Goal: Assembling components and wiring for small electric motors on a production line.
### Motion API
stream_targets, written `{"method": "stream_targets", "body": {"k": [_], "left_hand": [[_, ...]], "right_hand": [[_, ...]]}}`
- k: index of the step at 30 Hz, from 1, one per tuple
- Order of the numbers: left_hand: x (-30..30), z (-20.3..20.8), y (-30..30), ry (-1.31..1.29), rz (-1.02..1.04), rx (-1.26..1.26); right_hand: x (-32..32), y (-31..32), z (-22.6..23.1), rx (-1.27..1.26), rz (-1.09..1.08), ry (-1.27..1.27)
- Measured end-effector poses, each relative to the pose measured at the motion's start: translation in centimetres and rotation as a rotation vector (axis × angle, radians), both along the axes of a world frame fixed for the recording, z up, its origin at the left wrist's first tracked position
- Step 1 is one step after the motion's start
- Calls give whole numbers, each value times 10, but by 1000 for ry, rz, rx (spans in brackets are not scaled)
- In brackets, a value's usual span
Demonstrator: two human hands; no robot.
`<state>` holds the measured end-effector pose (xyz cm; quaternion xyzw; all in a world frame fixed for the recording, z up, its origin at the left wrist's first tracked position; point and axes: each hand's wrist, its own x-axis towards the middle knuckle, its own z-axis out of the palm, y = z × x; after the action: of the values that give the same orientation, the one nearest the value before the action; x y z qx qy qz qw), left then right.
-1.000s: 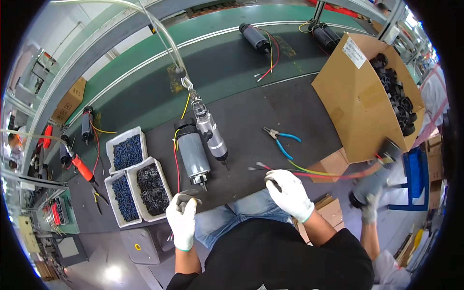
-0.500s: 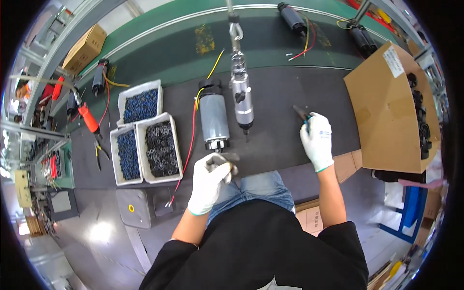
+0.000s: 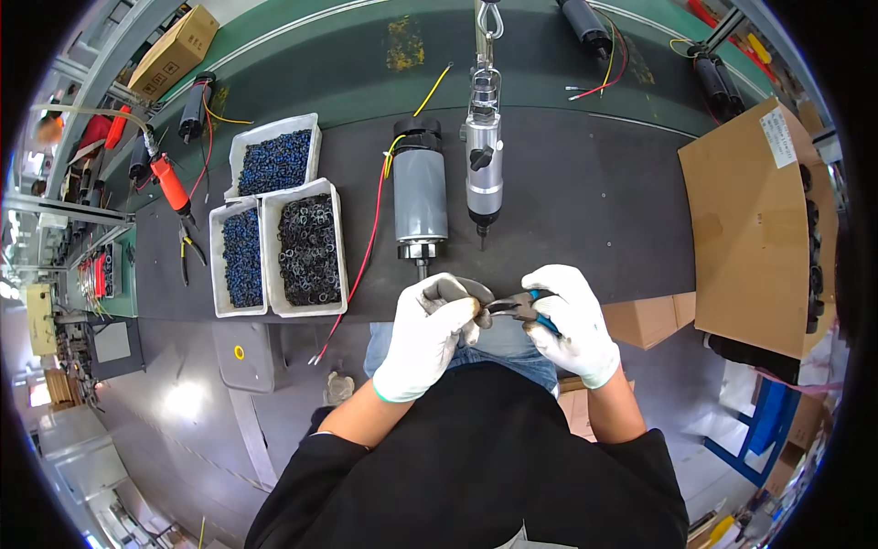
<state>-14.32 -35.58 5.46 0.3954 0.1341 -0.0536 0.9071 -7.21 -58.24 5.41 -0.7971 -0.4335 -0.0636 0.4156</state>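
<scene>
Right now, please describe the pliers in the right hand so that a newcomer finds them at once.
Find the dark work mat; near its front edge is the gloved right hand. It holds the pliers: blue handles, unlike the yellow-and-black pliers lying on the mat's left.

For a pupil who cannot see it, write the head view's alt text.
A gloved right hand holds blue-handled pliers, tips at the gloved left hand, near the front edge of a dark workbench. Beyond them are a grey cylindrical motor and a hanging silver tool, with three white trays of small parts to the left and a cardboard box to the right.
</scene>
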Motion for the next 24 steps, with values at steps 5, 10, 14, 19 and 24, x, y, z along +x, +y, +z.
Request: {"method": "stream_targets", "body": {"k": [5, 10, 14, 19, 24], "left_hand": [[-1, 1, -4, 32, 24, 19], [-2, 1, -6, 36, 52, 15], [-3, -2, -4, 28, 23, -59], [-4, -4, -8, 59, 50, -45], [-5, -5, -8, 89, 43, -30]], "right_hand": [[-2, 0, -5, 9, -10, 19], [-4, 2, -7, 28, -13, 16], [-4, 2, -10, -9, -14, 19], [-6, 2, -9, -12, -27, -4], [-6, 3, -9, -30, -21, -8]]}}
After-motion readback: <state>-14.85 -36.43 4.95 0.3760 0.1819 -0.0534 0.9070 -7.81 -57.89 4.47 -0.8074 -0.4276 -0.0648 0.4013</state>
